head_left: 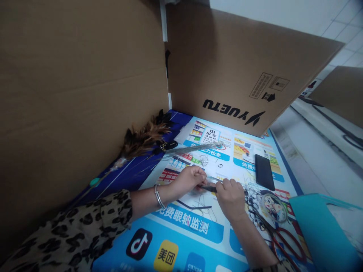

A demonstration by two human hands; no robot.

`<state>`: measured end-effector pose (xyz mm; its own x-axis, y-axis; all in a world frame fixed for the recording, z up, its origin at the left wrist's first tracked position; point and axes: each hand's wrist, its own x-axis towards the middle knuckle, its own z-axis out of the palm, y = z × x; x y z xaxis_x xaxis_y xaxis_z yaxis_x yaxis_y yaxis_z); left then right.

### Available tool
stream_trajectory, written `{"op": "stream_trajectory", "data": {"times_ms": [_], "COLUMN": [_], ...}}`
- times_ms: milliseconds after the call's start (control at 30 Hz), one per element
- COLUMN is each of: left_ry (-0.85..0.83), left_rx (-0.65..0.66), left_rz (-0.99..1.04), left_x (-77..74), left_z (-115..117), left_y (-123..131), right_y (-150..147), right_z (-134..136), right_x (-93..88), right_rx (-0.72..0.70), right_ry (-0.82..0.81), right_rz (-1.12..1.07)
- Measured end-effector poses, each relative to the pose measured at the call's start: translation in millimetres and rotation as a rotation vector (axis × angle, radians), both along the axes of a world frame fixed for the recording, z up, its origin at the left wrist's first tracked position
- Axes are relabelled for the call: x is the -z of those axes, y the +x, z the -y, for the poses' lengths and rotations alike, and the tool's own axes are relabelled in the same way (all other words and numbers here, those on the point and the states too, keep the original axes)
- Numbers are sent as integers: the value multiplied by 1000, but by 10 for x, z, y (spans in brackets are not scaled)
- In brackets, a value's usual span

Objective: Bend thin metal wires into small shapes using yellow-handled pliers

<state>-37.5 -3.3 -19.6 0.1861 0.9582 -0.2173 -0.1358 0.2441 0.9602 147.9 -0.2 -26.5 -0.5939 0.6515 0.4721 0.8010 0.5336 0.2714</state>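
My left hand [189,178] is closed in a pinch on the end of a thin metal wire [213,179] just above the printed poster [181,241] that covers the table. My right hand [231,196] is closed around a small dark tool [208,187] whose tip meets the left hand's fingers. A silver bangle [159,196] sits on my left wrist, below a leopard-print sleeve [76,234]. Small black rings [252,204] and bits of wire lie scattered by the right hand.
A bundle of long metal wires [195,147] and a feather duster [144,138] lie behind the hands. A black phone [264,172] rests to the right. Red-handled scissors [286,240] and a teal box [323,230] sit at the lower right. Cardboard walls [85,87] enclose the left and back.
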Motion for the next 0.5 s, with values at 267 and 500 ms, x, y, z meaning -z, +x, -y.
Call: {"op": "stream_trajectory", "data": {"times_ms": [267, 500], "left_ry": [450, 677], "left_rx": [-55, 13], "left_rz": [-431, -566], "left_x": [-40, -4], "left_z": [78, 132], "left_y": [-10, -33], "right_y": [-2, -11], "right_z": [-2, -16], "right_x": [95, 135], "right_rx": [96, 209], "right_ry": [-253, -455], "right_rz": [-45, -67]}}
